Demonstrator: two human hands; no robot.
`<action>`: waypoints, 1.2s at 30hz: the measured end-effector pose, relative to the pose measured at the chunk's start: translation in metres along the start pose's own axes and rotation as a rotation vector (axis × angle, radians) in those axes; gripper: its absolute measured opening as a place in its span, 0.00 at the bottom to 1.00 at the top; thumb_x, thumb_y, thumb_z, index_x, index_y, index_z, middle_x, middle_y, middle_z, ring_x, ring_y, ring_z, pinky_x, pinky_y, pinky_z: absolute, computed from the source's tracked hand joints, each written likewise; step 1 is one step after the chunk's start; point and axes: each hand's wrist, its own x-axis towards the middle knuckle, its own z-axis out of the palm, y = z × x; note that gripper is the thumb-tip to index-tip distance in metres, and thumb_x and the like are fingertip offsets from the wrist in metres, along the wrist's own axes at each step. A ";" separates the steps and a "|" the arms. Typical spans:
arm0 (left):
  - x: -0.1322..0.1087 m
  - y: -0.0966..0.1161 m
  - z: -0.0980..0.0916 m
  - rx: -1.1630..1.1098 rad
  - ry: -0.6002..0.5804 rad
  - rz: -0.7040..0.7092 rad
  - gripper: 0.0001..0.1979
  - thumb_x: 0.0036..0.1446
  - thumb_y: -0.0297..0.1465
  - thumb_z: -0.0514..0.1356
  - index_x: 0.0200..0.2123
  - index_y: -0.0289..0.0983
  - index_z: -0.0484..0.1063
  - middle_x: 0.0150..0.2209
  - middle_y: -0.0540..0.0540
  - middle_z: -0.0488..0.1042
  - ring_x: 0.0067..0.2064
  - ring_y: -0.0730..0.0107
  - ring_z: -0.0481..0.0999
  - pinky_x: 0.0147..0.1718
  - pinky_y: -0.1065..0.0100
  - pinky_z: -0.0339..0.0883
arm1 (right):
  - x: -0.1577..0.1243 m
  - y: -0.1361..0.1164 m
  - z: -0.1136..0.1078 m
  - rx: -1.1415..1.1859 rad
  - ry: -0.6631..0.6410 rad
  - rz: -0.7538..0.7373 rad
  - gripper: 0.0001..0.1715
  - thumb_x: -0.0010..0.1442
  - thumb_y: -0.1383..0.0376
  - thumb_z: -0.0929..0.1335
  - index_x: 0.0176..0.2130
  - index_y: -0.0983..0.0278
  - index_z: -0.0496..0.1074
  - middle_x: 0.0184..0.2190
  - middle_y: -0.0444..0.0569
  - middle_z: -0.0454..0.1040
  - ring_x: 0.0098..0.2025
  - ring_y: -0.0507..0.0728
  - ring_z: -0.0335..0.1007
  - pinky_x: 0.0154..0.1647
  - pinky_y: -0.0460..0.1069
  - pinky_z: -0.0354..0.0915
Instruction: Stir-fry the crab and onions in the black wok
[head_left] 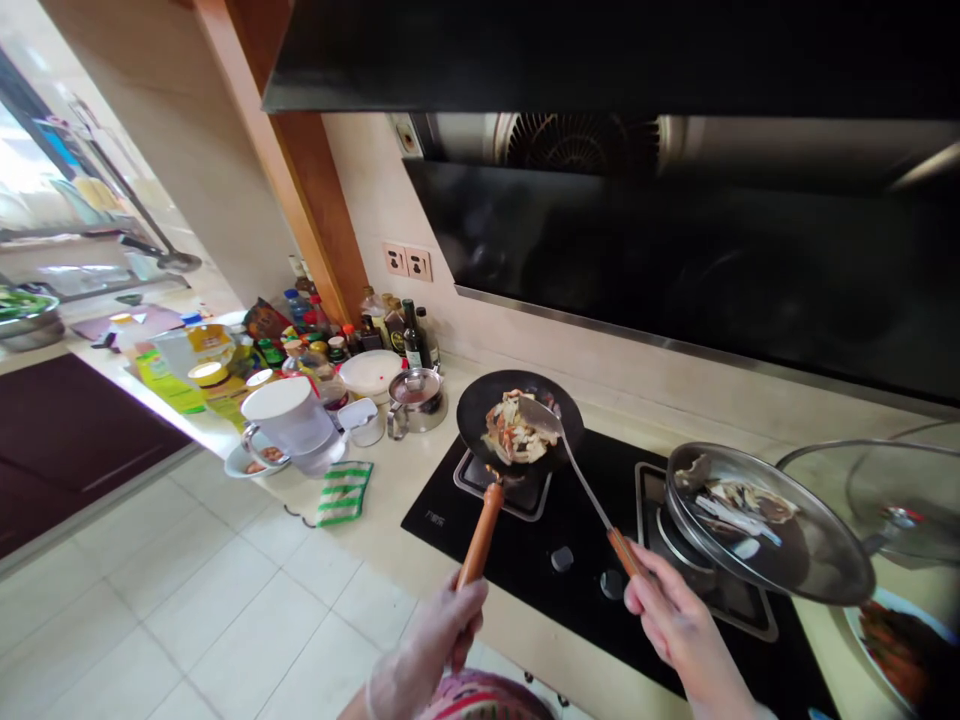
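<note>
My left hand (pixel 439 635), in a clear plastic glove, is closed around the orange-brown wooden handle (pixel 480 530) of a black wok (pixel 484 415). The wok sits at the left burner of a black gas hob (pixel 525 560). Inside it lie stir-fried pieces (pixel 516 430), pale with some orange. My right hand (pixel 675 620) grips a long steel spatula (pixel 581 475), whose blade rests in the food. To the right, a tilted round steel pan or lid (pixel 769 525) with food scraps stands over the other burner.
A glass lid (pixel 896 500) and a plate of red food (pixel 900 650) are at the far right. Left of the hob stand a small steel pot (pixel 416 400), a plastic jug (pixel 292 425), a green-striped cloth (pixel 343 493), and several bottles. A black range hood (pixel 600 60) hangs overhead.
</note>
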 end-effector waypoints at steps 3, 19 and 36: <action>-0.005 0.000 0.000 0.028 -0.024 -0.056 0.16 0.53 0.46 0.58 0.30 0.41 0.61 0.17 0.58 0.64 0.10 0.82 0.54 0.10 0.75 0.40 | -0.001 0.005 0.001 0.025 0.012 0.033 0.40 0.46 0.42 0.73 0.52 0.60 0.72 0.22 0.42 0.67 0.17 0.45 0.46 0.18 0.45 0.41; -0.012 0.008 0.001 -0.056 -0.004 -0.077 0.15 0.52 0.45 0.58 0.31 0.41 0.60 0.17 0.58 0.64 0.10 0.82 0.53 0.10 0.75 0.40 | -0.001 0.013 0.001 0.113 0.099 0.053 0.41 0.49 0.44 0.74 0.56 0.59 0.68 0.26 0.42 0.70 0.19 0.46 0.50 0.17 0.43 0.47; -0.014 -0.006 -0.001 -0.007 -0.051 -0.040 0.18 0.51 0.46 0.60 0.35 0.40 0.60 0.16 0.59 0.65 0.09 0.82 0.55 0.09 0.76 0.40 | 0.012 0.019 0.012 0.114 0.052 0.034 0.40 0.51 0.45 0.73 0.57 0.59 0.67 0.26 0.42 0.69 0.20 0.46 0.49 0.18 0.43 0.45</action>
